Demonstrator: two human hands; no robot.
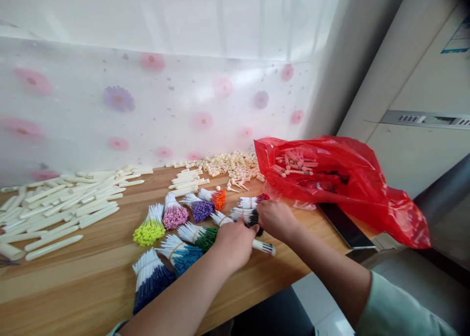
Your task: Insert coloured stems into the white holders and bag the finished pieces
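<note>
Holding a white plastic pen barrel [265, 248] at lower centre, the left hand [235, 243] is closed; the right hand [276, 219] pinches black-tipped white refills [245, 215]. Many white barrels [55, 213] at left seem unfilled.

9 refill bundles [175, 213], 1 red bag [352, 179] and 1 phone [343, 224].

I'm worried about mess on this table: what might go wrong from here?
1. The phone lies at the edge of the table, right by the red bag; shifting the bag might push it off.
2. The right hand works at the black-tipped bundle, packed among other bundles; a wrist sweep may scatter or mix colours.
3. The white pen in the left hand is near the front edge; if dropped, it may roll off.
</note>
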